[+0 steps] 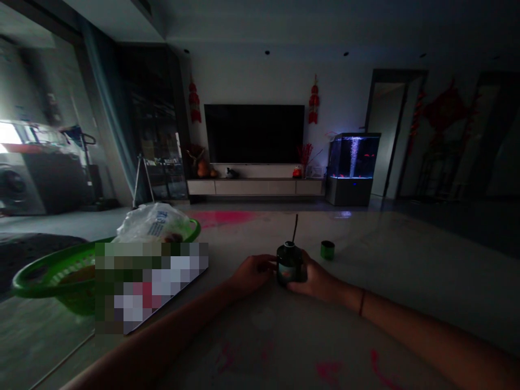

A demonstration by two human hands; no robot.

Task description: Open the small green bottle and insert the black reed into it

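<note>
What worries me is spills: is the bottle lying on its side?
No, the bottle is upright between the left hand and right hand, neck up.

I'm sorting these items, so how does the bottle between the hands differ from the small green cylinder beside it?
Size: the dark bottle looks larger than the small green cylinder.
Shape: the bottle narrows to a neck with a thin stick rising from it; the cylinder is straight-sided.
Contact: the right hand holds the bottle; neither hand touches the cylinder.
Shared: both are upright.
</note>
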